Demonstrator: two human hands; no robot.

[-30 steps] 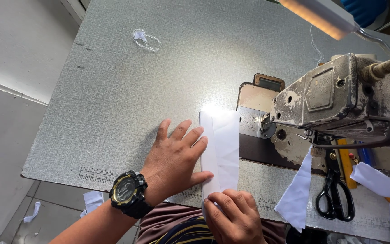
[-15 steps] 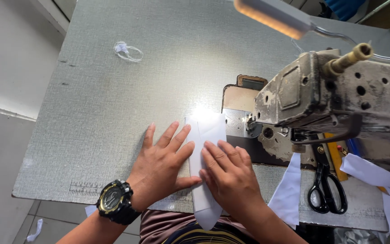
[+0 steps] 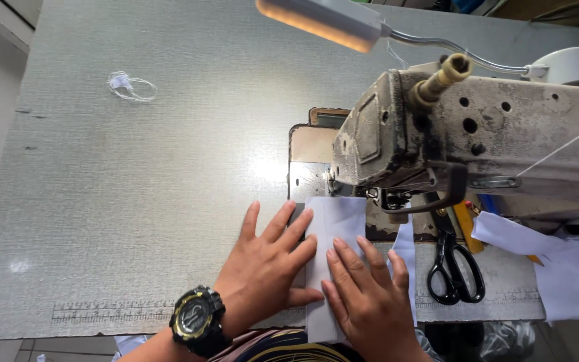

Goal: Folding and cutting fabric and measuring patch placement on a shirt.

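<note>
Two flat hands, left hand and right hand, press smooth white fabric strip.

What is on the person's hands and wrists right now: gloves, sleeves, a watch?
Both hands are bare, with no gloves or rings in view. The left hand has a chunky black wristwatch with yellow-gold accents around its round face. The right hand and its wrist carry nothing. No sleeves reach either forearm.
</note>
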